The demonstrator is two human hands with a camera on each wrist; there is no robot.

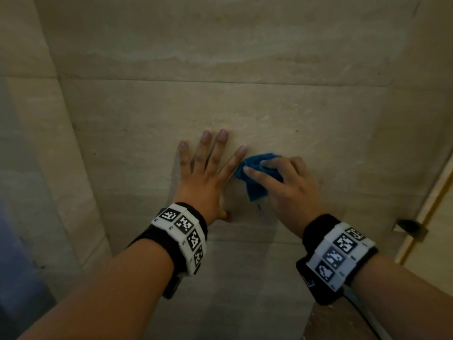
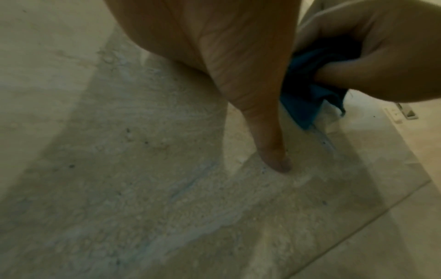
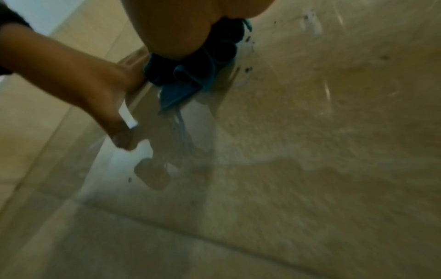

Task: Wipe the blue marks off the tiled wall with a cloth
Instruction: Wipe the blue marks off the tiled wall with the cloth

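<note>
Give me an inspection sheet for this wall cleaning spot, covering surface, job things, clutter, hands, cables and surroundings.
Surface: beige tiled wall, grout lines visible.
Job's things: blue cloth bunched against the wall; blue mark remains just below it.
Clutter: nothing seen.
Hands: left hand flat on the wall, fingers spread; right hand grips the cloth.
Cables: grey cable trails from the right wristband.
Surroundings: metal fitting on the right by a paler panel edge; dim lighting.
</note>
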